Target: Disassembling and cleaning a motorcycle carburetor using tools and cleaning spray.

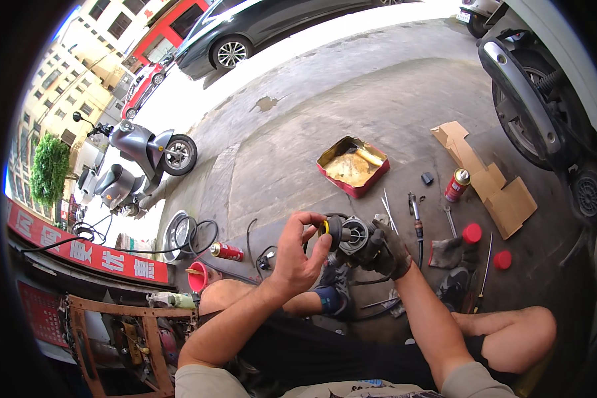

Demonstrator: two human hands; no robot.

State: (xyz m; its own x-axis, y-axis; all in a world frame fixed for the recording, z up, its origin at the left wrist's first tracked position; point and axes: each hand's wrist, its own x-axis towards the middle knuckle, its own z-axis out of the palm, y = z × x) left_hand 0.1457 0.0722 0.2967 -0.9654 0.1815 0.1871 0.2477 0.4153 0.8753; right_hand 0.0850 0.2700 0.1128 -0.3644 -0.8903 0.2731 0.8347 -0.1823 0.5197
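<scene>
My bare left hand [294, 257] pinches a round black piece [335, 229] with a yellow centre between thumb and fingers. Just to its right, my right hand [393, 252], in a dark work glove, is closed round a grey metal housing [355, 234] with a round opening, which looks like a carburetor. The black piece is right against the housing's left side; whether the two are joined I cannot tell. Both hands are raised in front of my bent legs. The glove hides part of the housing.
Ahead lies a red tin tray [355, 188] with yellowish residue. To the right are a red spray can [457, 185], flattened cardboard [494, 189], a spanner [450, 220], a screwdriver [484, 273] and red caps [471, 233]. A black hose [196, 247] and another spray can [226, 251] lie left.
</scene>
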